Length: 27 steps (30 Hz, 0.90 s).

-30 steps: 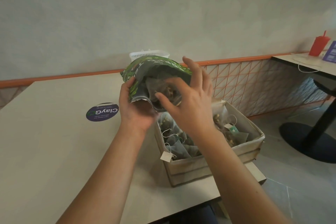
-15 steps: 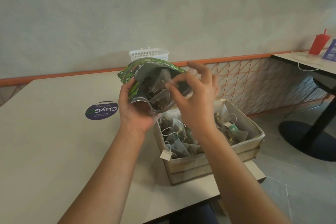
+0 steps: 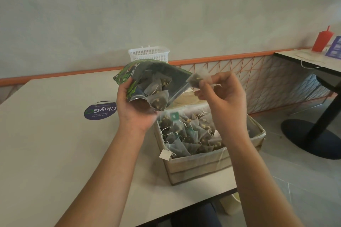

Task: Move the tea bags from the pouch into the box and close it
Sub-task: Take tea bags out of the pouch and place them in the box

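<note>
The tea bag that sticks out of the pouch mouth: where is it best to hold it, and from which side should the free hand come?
Probably pinch the lower corner of the sticking-out tea bag, coming from the right, over the box. That corner hangs clear of the pouch, which the left hand tilts that way; the right hand already pinches another bag.

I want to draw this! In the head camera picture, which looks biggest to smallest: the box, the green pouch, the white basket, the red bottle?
1. box
2. green pouch
3. white basket
4. red bottle

The basket and bottle sit farther away, so their true sizes are unsure.
</note>
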Available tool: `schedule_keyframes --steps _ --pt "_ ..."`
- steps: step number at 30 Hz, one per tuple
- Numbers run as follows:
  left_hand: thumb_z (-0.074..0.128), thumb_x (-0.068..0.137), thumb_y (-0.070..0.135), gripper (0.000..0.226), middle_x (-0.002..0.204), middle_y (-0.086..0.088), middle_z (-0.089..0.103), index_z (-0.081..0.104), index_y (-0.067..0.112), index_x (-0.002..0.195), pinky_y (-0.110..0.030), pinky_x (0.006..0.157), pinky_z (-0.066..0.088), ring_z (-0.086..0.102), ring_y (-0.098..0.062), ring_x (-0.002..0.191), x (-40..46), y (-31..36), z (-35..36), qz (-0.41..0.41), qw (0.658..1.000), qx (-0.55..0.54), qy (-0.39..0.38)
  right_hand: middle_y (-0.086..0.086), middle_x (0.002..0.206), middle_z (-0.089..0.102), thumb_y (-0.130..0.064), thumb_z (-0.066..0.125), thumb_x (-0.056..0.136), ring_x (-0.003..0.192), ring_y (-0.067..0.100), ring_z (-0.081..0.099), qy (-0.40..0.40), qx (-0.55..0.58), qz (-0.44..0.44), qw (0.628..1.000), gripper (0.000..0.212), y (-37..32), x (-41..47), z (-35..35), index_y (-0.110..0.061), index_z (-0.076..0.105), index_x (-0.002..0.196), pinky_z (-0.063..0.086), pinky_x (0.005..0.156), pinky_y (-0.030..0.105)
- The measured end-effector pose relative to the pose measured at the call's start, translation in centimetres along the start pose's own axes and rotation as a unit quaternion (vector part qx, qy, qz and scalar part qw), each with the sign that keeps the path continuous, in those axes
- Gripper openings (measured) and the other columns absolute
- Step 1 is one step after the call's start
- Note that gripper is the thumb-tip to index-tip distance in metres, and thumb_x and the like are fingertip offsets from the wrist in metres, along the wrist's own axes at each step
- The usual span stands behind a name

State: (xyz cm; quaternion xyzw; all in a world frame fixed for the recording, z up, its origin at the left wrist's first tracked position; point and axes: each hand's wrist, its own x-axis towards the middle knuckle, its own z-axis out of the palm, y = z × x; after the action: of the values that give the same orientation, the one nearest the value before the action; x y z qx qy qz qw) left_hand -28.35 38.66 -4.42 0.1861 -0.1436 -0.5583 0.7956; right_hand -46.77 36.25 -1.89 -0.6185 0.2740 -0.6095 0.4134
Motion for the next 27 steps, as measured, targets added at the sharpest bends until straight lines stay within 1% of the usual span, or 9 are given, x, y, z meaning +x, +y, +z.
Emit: schedule_keyframes --steps 3,7,12,14,16,19,22,25,27 --pt "0.064 0.072 0.041 0.037 0.118 -0.012 0.065 0.071 0.016 0.099 -0.041 0.102 0.044 0.059 -0.033 0.111 0.0 0.0 0.2 -0.010 1.000 -0.009 0.001 0.017 0.083 0.063 -0.003 0.062 0.089 0.071 0.032 0.062 -0.009 0.005 0.014 1.000 0.012 0.3 -0.3 -0.4 -0.012 0.054 0.088 0.054 0.067 0.041" --pt "0.064 0.073 0.041 0.034 0.109 -0.013 0.069 0.078 0.014 0.085 -0.039 0.097 0.046 0.060 -0.034 0.108 -0.1 0.1 0.1 -0.017 1.000 -0.011 -0.009 0.003 0.078 0.064 -0.002 0.061 0.090 0.063 0.014 0.059 -0.048 -0.012 0.047 0.998 0.010 0.6 -0.5 -0.7 -0.012 0.057 0.090 0.051 0.060 0.024" --pt "0.064 0.072 0.041 0.036 0.113 -0.011 0.067 0.071 0.017 0.099 -0.038 0.101 0.043 0.058 -0.033 0.111 -0.2 0.1 0.1 -0.010 1.000 -0.016 -0.006 0.007 0.081 0.065 -0.001 0.063 0.089 0.066 0.016 0.064 -0.145 -0.032 0.080 0.986 0.009 0.9 -0.7 -1.0 -0.009 0.058 0.091 0.054 0.061 0.024" --pt "0.064 0.073 0.041 0.034 0.109 -0.011 0.069 0.074 0.016 0.094 -0.037 0.095 0.047 0.059 -0.033 0.108 -0.2 0.2 0.2 -0.007 1.000 -0.012 -0.004 0.004 0.082 0.067 -0.005 0.066 0.088 0.063 0.008 0.062 -0.230 -0.120 0.085 0.962 0.012 1.4 -0.9 -1.0 -0.016 0.061 0.093 0.051 0.057 0.018" --pt "0.063 0.073 0.042 0.032 0.105 -0.011 0.070 0.079 0.015 0.084 -0.038 0.093 0.049 0.060 -0.033 0.106 -0.3 0.3 0.2 -0.005 1.000 -0.006 0.001 -0.009 0.079 0.066 -0.014 0.071 0.085 0.058 -0.005 0.055 -0.302 -0.255 0.072 0.916 0.014 2.1 -1.2 -0.8 -0.027 0.065 0.086 0.043 0.055 0.010" --pt "0.064 0.073 0.041 0.033 0.109 -0.012 0.070 0.080 0.014 0.082 -0.041 0.097 0.047 0.061 -0.034 0.108 -0.5 0.5 0.2 -0.004 1.000 -0.007 0.007 -0.015 0.085 0.061 -0.034 0.075 0.080 0.073 -0.007 0.054 -0.359 -0.310 0.063 0.878 0.006 1.9 -1.5 -0.3 -0.037 0.071 0.082 0.040 0.064 0.010" --pt "0.063 0.073 0.041 0.034 0.108 -0.013 0.071 0.079 0.014 0.087 -0.041 0.088 0.053 0.065 -0.034 0.101 -0.7 0.6 0.2 0.004 1.000 -0.004 0.001 -0.013 0.109 0.050 -0.057 0.074 0.070 0.105 0.005 0.043 -0.420 -0.347 0.067 0.836 0.024 1.3 -1.6 -0.2 -0.046 0.068 0.090 0.038 0.088 0.023" --pt "0.062 0.077 0.041 0.035 0.113 -0.013 0.069 0.073 0.016 0.097 -0.042 0.086 0.055 0.064 -0.035 0.103 -0.8 0.7 0.3 0.006 1.000 -0.005 -0.001 -0.011 0.122 0.038 -0.049 0.077 0.070 0.115 0.014 0.027 -0.424 -0.438 0.036 0.792 0.036 1.5 -1.6 0.2 -0.043 0.059 0.100 0.032 0.099 0.032" --pt "0.060 0.082 0.042 0.034 0.113 -0.014 0.069 0.079 0.014 0.088 -0.043 0.089 0.054 0.063 -0.036 0.106 -0.9 0.7 0.2 0.005 1.000 -0.003 0.007 -0.010 0.126 0.037 -0.047 0.077 0.073 0.116 0.015 0.028 -0.415 -0.465 0.011 0.782 0.037 1.9 -1.5 0.9 -0.037 0.059 0.103 0.032 0.099 0.031"
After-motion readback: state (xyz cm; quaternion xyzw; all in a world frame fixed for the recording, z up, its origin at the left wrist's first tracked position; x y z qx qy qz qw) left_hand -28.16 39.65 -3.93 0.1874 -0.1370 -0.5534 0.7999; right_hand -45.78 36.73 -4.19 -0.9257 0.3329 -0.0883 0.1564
